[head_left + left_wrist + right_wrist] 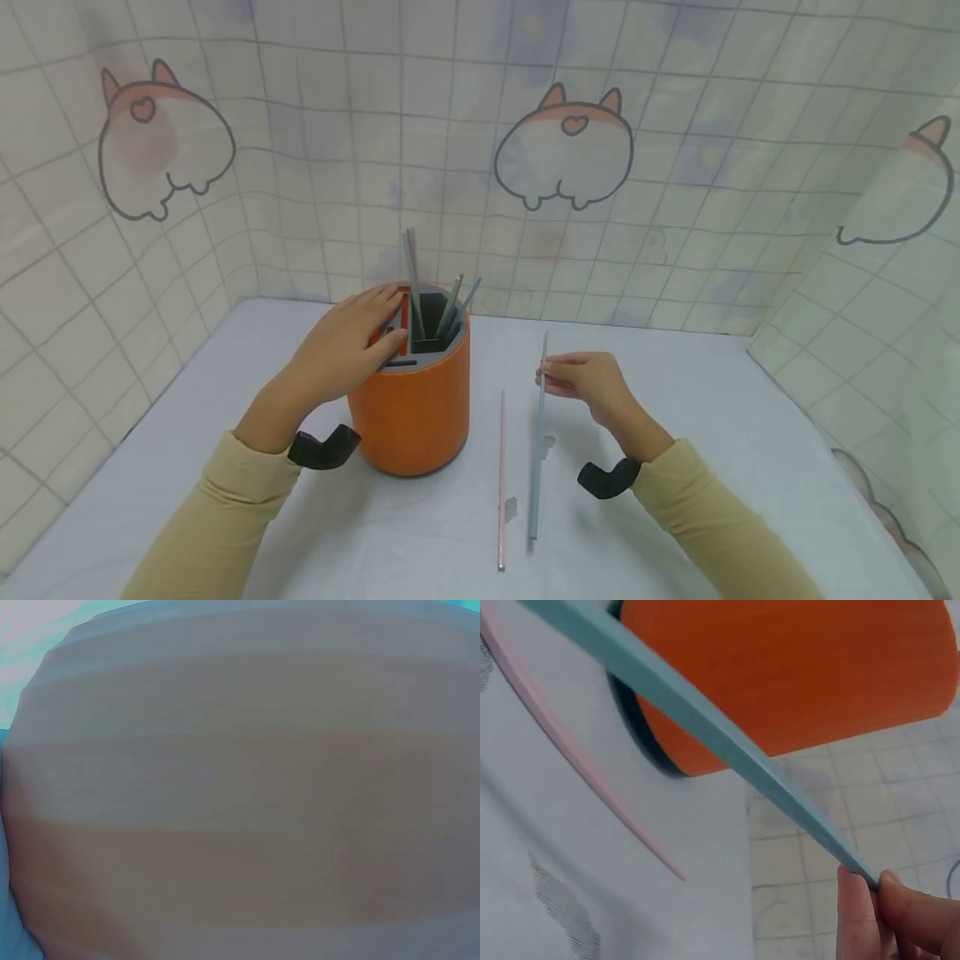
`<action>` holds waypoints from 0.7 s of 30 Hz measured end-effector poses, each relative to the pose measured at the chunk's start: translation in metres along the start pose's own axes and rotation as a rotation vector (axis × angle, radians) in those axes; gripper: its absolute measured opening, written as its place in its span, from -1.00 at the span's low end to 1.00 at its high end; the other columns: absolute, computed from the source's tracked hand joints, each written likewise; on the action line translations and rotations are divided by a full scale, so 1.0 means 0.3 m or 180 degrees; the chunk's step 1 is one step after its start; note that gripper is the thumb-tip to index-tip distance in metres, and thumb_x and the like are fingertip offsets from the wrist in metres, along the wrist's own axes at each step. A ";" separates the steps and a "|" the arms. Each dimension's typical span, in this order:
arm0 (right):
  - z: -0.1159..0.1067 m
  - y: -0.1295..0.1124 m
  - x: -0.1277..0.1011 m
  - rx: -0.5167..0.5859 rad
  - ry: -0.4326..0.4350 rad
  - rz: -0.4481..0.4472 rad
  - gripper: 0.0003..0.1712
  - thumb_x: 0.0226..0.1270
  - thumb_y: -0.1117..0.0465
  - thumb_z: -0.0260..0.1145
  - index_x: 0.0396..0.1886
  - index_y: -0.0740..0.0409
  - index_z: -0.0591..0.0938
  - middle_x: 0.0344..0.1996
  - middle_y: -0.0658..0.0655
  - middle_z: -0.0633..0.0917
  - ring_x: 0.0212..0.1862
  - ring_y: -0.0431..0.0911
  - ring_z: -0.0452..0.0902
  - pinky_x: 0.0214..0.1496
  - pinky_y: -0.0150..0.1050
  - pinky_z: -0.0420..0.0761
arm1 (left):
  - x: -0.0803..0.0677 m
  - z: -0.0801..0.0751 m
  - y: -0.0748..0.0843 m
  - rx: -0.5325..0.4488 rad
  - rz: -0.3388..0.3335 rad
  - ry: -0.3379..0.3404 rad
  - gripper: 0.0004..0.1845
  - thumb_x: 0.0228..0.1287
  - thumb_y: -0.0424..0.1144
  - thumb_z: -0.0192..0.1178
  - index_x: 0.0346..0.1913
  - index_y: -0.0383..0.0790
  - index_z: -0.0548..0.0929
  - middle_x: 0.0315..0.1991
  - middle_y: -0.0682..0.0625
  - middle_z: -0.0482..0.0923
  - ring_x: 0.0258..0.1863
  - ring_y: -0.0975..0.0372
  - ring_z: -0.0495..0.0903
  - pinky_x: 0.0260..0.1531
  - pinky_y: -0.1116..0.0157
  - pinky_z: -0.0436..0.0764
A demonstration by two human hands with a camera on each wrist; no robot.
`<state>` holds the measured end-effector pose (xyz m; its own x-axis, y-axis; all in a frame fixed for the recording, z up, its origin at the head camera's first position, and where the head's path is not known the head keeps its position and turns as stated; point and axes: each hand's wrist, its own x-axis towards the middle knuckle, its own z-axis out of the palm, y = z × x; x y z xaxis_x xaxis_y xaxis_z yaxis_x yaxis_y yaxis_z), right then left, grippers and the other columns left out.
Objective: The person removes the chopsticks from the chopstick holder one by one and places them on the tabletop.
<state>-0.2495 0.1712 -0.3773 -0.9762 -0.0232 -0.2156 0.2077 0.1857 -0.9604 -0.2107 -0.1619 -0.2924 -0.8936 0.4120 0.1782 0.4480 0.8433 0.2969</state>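
My right hand (pixel 592 383) pinches a pale blue-green chopstick (pixel 537 467) near its far end, between thumb and fingertips. The chopstick slants toward me, its near end low over the table. Left of it lies a pink chopstick (pixel 502 475) on the white cloth. My left hand (pixel 341 342) rests on the top of an orange utensil holder (pixel 412 425), fingers laid over the grey slotted insert (pixel 431 358). Several slim sticks (pixel 453 307) stand in the insert's dark opening. The holder's curved wall (pixel 225 787) fills the left wrist view, blurred; that hand is out of it.
A white cloth covers the table (pixel 660 517). Behind it and at both sides hangs a gridded curtain (pixel 375 167) with cartoon animals. Grey patches (pixel 512 509) mark the cloth beside the chopsticks. Black straps (pixel 324 448) are on both wrists.
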 end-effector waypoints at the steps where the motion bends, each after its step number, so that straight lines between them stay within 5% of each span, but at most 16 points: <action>1: 0.005 0.016 0.003 0.0007 -0.0013 0.0055 -0.58 0.35 0.24 0.36 0.11 0.42 0.63 -0.17 0.17 0.80 -0.31 -0.25 0.75 -0.16 -0.40 0.75 | -0.001 -0.001 0.001 0.0002 -0.0003 0.0003 -0.33 0.58 0.00 -0.12 0.54 -0.34 0.13 0.58 -0.22 0.04 0.59 -0.10 0.00 0.59 -0.07 -0.03; 21: 0.071 0.168 0.020 0.0119 -0.0182 0.0339 -0.65 0.31 0.36 0.36 0.01 0.52 0.65 -0.32 0.16 0.81 -0.42 -0.25 0.70 -0.32 -0.44 0.74 | -0.001 -0.002 0.010 -0.0003 -0.0060 0.0007 -0.34 0.57 -0.01 -0.11 0.54 -0.33 0.13 0.58 -0.21 0.06 0.59 -0.09 0.00 0.59 -0.08 -0.03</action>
<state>-0.2434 0.1596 -0.4307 -0.9435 -0.0614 -0.3256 0.3134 0.1533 -0.9372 -0.2092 -0.1597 -0.2910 -0.9018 0.3952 0.1748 0.4311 0.8506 0.3010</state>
